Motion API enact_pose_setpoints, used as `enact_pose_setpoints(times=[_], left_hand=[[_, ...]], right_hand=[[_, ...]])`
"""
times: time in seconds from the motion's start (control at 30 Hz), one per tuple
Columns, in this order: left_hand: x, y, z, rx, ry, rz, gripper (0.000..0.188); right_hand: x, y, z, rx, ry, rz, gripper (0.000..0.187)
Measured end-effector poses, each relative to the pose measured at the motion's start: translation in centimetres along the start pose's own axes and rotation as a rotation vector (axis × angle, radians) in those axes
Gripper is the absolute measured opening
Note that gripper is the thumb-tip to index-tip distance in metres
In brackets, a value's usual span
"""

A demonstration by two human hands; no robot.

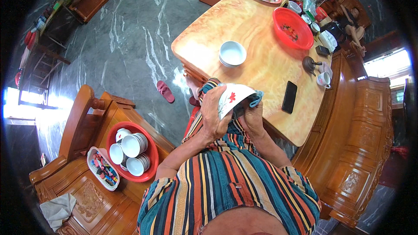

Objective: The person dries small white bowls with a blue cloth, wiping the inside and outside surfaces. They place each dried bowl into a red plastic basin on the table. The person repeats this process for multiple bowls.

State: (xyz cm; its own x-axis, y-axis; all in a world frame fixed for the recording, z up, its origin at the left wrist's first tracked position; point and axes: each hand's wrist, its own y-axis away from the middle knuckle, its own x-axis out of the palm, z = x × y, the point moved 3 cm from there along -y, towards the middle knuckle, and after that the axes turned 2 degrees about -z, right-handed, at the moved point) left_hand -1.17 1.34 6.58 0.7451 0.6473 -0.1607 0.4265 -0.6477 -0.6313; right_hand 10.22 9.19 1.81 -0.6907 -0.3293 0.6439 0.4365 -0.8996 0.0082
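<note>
Tilted on its side above my lap is a white bowl (235,97) with a red flower on its outside. My left hand (212,112) grips its left side, fingers along the outer wall. On the other side my right hand (252,116) is closed on a blue-grey cloth (257,99), which folds over the bowl's rim; part of the cloth and the bowl's inside are hidden. Past my hands, a small stack of white bowls (232,54) stands upright on the marbled table (204,30).
A red basin (114,131) of stacked white bowls sits on the wooden bench at my left, beside a white basket (90,162) of small items. On the table are a black phone (289,97), a dark teapot (310,65), a mug (323,79) and a red plastic basin (285,17).
</note>
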Motion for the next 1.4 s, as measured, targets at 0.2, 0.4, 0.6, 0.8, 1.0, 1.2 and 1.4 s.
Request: enact_pose_setpoints(times=[0.2, 0.4, 0.6, 0.8, 1.0, 1.2, 1.4], left_hand=[[-0.6, -0.1, 0.0, 0.169, -0.056, -0.069, 0.058], [-1.3, -1.6, -1.0, 0.000, -0.062, 0.133, 0.059], [-1.0, -2.4, -1.5, 0.006, -0.160, 0.298, 0.059], [-0.2, -0.8, -0.7, -0.090, -0.066, 0.360, 0.079], [-0.6, -0.4, -0.2, -0.229, -0.015, 0.270, 0.082], [-0.6, -0.1, 0.2, -0.269, -0.044, 0.090, 0.073], [-0.1, 0.6, 1.1, -0.125, 0.022, -0.055, 0.070]], right_hand=[[0.6, 1.9, -1.6, 0.494, -0.259, -0.013, 0.036], [-0.6, 0.9, -0.8, 0.192, -0.012, -0.043, 0.029], [0.5, 0.2, 4.2, -0.388, 1.002, 0.110, 0.035], [4.1, 0.1, 7.4, -0.768, 1.226, 0.612, 0.039], [3.8, -0.2, 6.3, -0.486, 0.973, 0.423, 0.038], [1.0, -0.2, 2.6, -0.095, 0.387, 0.057, 0.031], [-0.7, 0.1, -1.2, 0.234, -0.026, -0.061, 0.028]])
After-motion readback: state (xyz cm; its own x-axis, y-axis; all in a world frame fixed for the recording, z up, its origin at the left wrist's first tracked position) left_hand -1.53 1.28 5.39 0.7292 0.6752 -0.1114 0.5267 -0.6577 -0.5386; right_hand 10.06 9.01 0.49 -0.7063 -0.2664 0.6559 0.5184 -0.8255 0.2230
